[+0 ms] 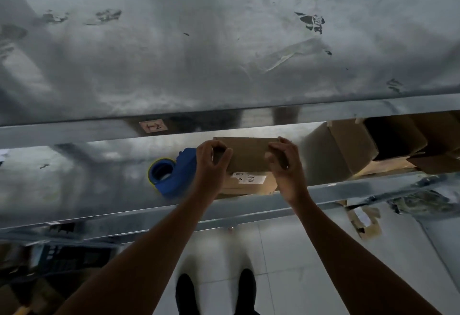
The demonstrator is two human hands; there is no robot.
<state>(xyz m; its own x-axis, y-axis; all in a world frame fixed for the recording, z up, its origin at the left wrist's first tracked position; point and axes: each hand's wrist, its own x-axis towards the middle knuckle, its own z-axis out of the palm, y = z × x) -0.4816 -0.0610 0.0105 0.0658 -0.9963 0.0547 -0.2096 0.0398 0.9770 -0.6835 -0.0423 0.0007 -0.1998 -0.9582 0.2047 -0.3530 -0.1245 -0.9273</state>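
Grip's on both ends, left hand (211, 159) and right hand (285, 164) clamping the small cardboard box (249, 155) atop a labelled box (249, 185) by the front edge of the shelf (99, 173), looks like a lift-out, so next needs a level pull.

Both ends of the flat brown cardboard box (249, 154) are covered by the left hand (211, 159) & right hand (283, 163); underside not visible. The labelled brown carton (251, 188) beneath is mostly hidden by box & wrists, and its white label (250, 178) has writing too small/blurred to read. Blue plastic tape dispenser (174, 173): right part behind left hand, edges smeared. Large brown cartons (341, 148) at right are cut by the grey metal shelf rail (323, 113) & pic edge. Small pink tag (153, 126) on the rail: marks unclear. Dark gridded object (69, 260) btm left too blurred to ID. Black shoes (185, 294) cut off at btm edge.
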